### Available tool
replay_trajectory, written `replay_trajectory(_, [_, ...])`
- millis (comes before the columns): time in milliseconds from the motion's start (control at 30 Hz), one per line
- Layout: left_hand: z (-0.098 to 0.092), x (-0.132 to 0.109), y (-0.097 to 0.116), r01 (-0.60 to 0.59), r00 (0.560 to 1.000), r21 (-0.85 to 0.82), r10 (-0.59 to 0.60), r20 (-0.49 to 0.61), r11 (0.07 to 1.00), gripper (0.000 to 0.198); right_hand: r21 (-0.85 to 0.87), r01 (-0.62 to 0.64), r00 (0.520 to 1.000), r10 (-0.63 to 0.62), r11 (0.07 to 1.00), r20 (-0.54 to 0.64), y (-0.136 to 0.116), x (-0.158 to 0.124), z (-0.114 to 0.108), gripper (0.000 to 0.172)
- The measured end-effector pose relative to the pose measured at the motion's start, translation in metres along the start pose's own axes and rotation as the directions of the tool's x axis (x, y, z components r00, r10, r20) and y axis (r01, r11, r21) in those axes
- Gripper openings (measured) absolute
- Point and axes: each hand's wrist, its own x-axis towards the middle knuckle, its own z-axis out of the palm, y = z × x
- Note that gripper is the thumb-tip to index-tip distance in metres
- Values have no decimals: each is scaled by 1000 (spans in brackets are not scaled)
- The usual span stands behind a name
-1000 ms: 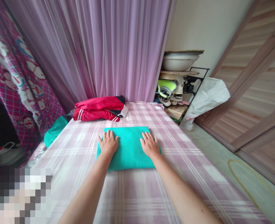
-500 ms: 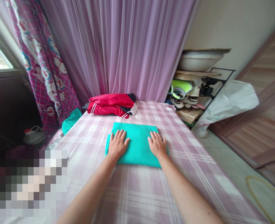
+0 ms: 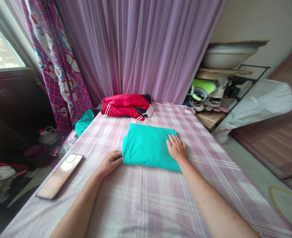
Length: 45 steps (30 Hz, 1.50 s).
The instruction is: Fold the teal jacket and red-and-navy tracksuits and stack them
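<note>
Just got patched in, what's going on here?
A person has a folded turquoise cloth on a checked cover. The right hand lies palm-down on its right part. The left hand is at its left edge, fingers curled; whether they pinch the fabric is unclear. A red garment lies beyond, and a phone lies to the left.
</note>
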Motion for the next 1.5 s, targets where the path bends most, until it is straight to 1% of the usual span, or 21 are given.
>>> replay_trajectory(133, [3,0,6,-24,999,-39,25,34,999,31,-24,4,1000,-5,1000,-30,1,0,3,55])
replay_trajectory(300, [1,-3,5,-24,997,81,18,79,996,31,-27,15,998,-17,1000,-55,3,1,5,54])
replay_trajectory(367, [3,-3,6,-31,996,86,24,82,996,31,-25,16,998,-18,1000,-60,4,1,6,53])
replay_trajectory(467, [6,-2,10,-28,999,67,25,46,997,31,-26,24,996,-26,999,-83,6,2,9,53])
replay_trajectory(600, [10,-5,14,-26,999,107,30,-38,994,27,-23,37,993,-39,999,-112,7,2,11,53])
replay_trajectory(700, [8,-11,12,-26,992,115,40,-123,993,25,-20,28,995,-29,999,-94,7,2,10,54])
replay_trajectory(767, [4,-14,9,-23,988,105,38,-151,994,25,-19,22,996,-23,1000,-82,6,1,8,54])
replay_trajectory(867, [-1,-17,4,-21,991,76,31,-127,997,26,-10,22,996,-23,1000,-84,5,1,6,53])
replay_trajectory(1033, [-7,-16,1,-12,1000,-32,11,-22,999,31,2,27,995,-27,1000,-92,6,2,9,53])
replay_trajectory(1200, [-9,-16,5,43,999,-73,-43,-3,996,29,12,30,996,-29,999,-90,7,2,10,54])
replay_trajectory(1367, [-5,-14,6,21,1000,-58,-21,-6,998,29,10,40,993,-39,999,-110,8,2,12,54])
replay_trajectory(1500, [-4,-12,6,25,1000,-22,-25,-1,999,29,-2,44,993,-44,999,-111,8,3,13,54])
